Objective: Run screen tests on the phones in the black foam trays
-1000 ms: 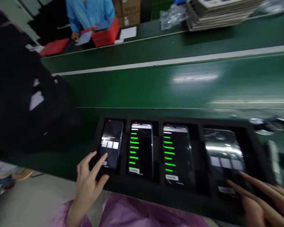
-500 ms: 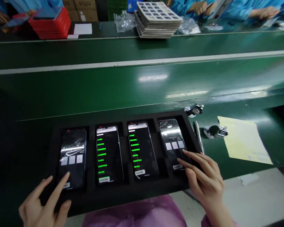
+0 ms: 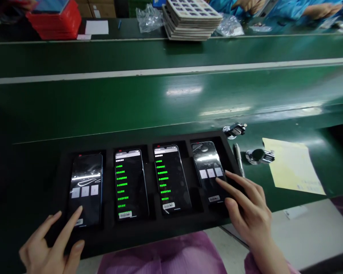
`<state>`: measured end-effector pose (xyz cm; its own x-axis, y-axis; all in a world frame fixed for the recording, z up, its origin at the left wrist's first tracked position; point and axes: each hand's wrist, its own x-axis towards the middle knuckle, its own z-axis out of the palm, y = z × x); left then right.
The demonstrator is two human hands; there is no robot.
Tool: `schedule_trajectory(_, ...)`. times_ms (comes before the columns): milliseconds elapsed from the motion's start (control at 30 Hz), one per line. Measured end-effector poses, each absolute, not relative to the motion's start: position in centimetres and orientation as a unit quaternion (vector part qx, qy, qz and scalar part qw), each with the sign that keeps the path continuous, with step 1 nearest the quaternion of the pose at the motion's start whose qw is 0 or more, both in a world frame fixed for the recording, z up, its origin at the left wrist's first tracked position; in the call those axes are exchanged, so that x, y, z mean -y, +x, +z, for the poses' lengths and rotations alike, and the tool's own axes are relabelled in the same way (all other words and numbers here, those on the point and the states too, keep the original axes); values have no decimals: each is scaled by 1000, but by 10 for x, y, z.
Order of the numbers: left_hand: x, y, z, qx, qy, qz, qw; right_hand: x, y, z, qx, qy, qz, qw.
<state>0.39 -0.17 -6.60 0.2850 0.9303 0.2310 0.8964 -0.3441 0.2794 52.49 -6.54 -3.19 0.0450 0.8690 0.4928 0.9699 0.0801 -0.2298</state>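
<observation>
Four is too many to state, so several smartphones lie face up in a black foam tray. The leftmost smartphone shows three pale squares on a dark screen. My left hand has its fingers spread, the index fingertip at this phone's lower screen. Two middle phones, the left one and the right one, show lists of green text and carry small barcode labels. On the rightmost smartphone three pale squares also show. My right hand is open, with its index fingertip at or just over the squares.
Right of the tray lie a pen, two metal clamp-like fittings and a yellow sheet. Across the green bench stand red trays, stacked pale trays and plastic bags. Co-workers in blue sleeves work there.
My right index finger has moved up the rightmost phone's screen towards the pale squares. My left hand has hardly moved. The view has shifted slightly.
</observation>
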Motion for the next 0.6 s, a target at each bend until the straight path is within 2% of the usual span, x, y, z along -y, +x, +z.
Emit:
schedule_trajectory(167, 5, 24, -58, -588, 786, 189, 24, 54, 510, -21, 690, -672, -96, 252)
schedule_trajectory(333, 2, 36, -53, -583, 788, 199, 10, 30, 469, -9, 792, -562, -48, 235)
schedule_trajectory(433, -1, 38, -53, -567, 799, 202, -12, 23, 459, -9, 803, -552, -58, 215)
schedule_trajectory(600, -3, 44, -43, -550, 810, 201, -34, 42, 467, -36, 769, -578, 3, 272)
